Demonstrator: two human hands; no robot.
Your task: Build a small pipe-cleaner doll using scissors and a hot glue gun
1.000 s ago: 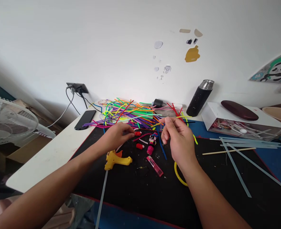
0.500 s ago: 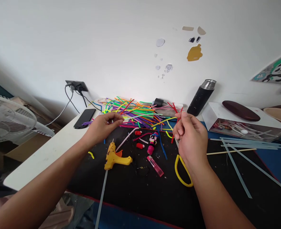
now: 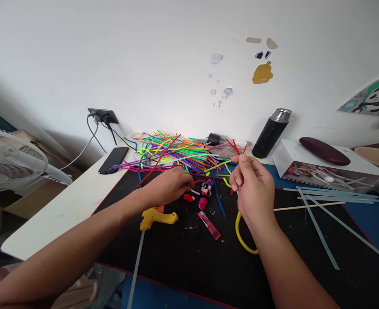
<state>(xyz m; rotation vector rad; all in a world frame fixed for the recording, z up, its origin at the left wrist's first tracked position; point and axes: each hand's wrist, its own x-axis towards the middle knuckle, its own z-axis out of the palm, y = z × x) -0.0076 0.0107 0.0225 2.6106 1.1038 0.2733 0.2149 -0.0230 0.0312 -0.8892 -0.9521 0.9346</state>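
Beyond my right hand (image 3: 255,184) rises a white wall (image 3: 163,64), evenly lit but dimmer towards the left. Stickers (image 3: 263,73) dot it there, with a panda picture (image 3: 376,96) farther right. Left of my left hand (image 3: 173,186), a dark socket (image 3: 114,116) sits low, above the white bench (image 3: 47,223); farther left come a fan (image 3: 12,159) and a cardboard box (image 3: 41,197).

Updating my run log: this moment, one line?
left hand: beside red white-tipped piece, grip unclear | right hand: fingers curled, grip unclear | yellow glue gun, pink lighter: on black mat
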